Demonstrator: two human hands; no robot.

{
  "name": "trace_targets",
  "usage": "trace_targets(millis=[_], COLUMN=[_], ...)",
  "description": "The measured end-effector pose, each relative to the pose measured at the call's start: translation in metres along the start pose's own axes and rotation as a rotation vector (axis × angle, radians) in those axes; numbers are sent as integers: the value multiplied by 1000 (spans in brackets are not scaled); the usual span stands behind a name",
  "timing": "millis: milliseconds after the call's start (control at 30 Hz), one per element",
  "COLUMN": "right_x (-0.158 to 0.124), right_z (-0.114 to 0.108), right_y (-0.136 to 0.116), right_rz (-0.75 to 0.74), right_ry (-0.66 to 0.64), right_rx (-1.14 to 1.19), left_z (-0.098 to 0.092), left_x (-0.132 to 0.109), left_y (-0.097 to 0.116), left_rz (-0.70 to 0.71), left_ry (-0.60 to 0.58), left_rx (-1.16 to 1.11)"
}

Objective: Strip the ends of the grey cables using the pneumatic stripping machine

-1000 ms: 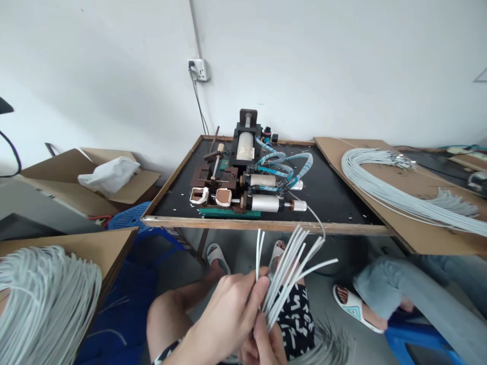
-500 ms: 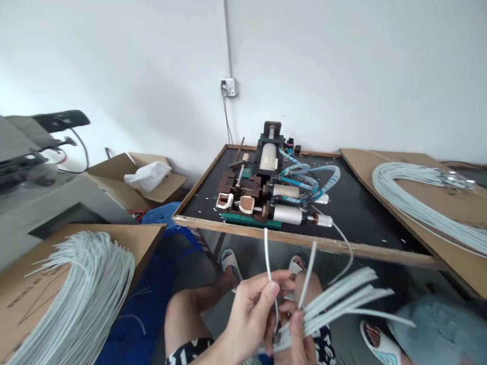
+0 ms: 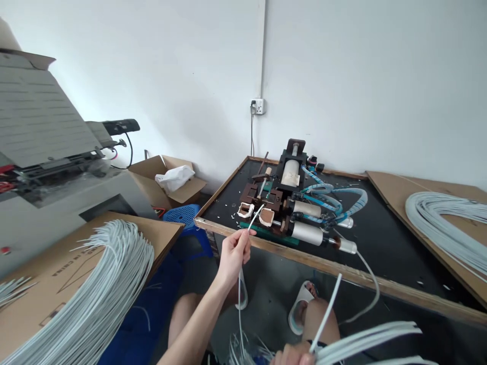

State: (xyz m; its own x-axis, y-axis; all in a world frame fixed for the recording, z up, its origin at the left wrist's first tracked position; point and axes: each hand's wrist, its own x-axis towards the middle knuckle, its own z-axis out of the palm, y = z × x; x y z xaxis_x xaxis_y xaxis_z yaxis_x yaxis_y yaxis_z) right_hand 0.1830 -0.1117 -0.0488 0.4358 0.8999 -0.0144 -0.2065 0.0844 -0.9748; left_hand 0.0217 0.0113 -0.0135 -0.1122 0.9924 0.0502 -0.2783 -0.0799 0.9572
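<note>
White cable (image 3: 255, 218) over table's front edge (image 3: 312, 261)

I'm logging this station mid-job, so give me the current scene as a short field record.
Left hand: pinches a single cable, tip seemingly between two padded blocks
Right hand: holds a cable bundle, partly out of frame
Machine: on the table, with blue tubing
View left: cable pile on cardboard
View right: cable coil on cardboard
Left of table: open box holding a white bag
</note>
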Motion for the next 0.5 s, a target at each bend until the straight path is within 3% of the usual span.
trace_targets(millis=[267, 500], right_x=[14, 16], right_z=[-16, -18], right_y=[10, 8], right_rz=[-65, -26], right_ry=[-17, -30], right_rx=[-154, -93], left_z=[10, 15], left_x=[5, 9], left_y=[-1, -1], left_rz=[105, 148], left_ry=[96, 164], left_rx=[140, 205])
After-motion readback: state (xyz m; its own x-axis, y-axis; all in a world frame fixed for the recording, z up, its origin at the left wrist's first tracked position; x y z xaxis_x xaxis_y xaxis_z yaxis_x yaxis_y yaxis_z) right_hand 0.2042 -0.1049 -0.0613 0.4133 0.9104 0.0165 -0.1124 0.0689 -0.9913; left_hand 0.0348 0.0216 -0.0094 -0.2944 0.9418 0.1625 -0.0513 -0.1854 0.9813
